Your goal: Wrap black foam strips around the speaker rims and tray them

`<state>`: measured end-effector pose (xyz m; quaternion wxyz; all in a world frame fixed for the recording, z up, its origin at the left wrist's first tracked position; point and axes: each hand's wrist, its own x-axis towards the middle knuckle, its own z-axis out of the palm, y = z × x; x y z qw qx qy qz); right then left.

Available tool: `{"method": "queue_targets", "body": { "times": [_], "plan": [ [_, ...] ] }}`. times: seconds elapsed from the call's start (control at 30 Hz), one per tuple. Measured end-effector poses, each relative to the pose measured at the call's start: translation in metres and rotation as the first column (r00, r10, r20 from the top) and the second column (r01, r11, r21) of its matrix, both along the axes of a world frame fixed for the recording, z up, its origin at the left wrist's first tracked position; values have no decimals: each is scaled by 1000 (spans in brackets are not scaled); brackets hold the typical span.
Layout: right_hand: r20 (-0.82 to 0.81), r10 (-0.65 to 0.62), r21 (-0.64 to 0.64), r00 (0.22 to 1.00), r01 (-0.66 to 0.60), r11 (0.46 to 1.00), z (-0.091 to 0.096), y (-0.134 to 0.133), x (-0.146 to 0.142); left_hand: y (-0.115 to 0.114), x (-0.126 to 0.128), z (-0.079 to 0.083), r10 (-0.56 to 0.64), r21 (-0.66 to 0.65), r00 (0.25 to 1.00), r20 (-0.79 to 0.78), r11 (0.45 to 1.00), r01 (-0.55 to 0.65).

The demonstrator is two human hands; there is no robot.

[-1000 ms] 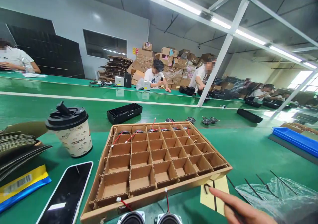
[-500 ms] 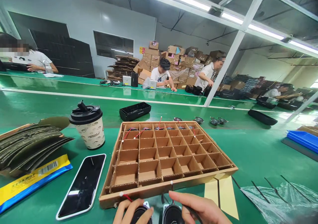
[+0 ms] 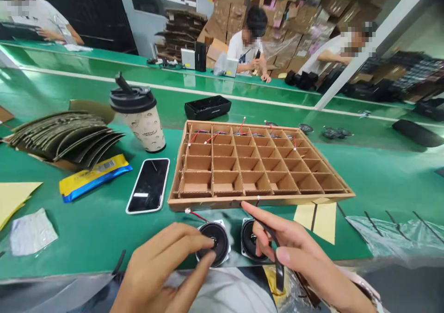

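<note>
Presently, beside the cardboard tray (image 3: 260, 202), left hand (image 3: 161, 269), fingers spread, touches the left speaker (image 3: 219, 240); right hand (image 3: 298, 255) fingers pinch a black strip (image 3: 279, 271) above the right speaker (image 3: 247, 240).

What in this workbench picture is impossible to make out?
1. Right round black speaker: head view, largely covered by the right hand, which holds a thin black strip.
2. Far cells of the brown cardboard divider tray: contents mostly hidden behind the dividers.
3. Print on the white paper cup and the yellow-and-blue packet: too small.
4. Left hand: wrist cut off by the bottom edge.
</note>
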<state>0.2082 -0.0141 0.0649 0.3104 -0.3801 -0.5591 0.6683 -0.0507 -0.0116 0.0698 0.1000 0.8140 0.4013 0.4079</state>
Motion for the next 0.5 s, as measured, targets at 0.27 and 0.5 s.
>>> {"method": "queue_targets", "body": {
  "times": [0.27, 0.5],
  "plan": [
    [262, 64, 76, 963, -86, 993, 13, -3, -8, 24, 29, 11, 71, -38, 990, 122, 997, -67],
    [554, -56, 273, 831, -118, 955, 13, -9, 5, 24, 28, -17, 219, -448, 935, 280, 891, -74]
  ]
}}
